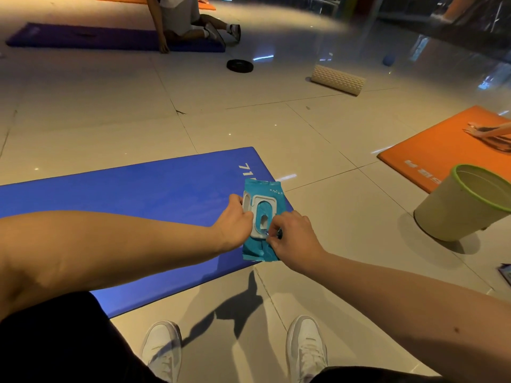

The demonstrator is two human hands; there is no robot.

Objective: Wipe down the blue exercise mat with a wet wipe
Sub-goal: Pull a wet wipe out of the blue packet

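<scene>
Head view, left hand (235, 220) gripping wipes pack (262, 189) over blue mat (132, 200), right hand (293, 239) pinching at its opening.

A gym or fitness studio is indicated: a blue foam exercise mat (124, 205), an orange foam mat (431, 150) and a purple foam mat (83, 37) are laid out on a glossy beige tiled floor (110, 106), where a ridged cream foam roller (337, 80) and a black round weight plate (240, 65) are also seen.
</scene>
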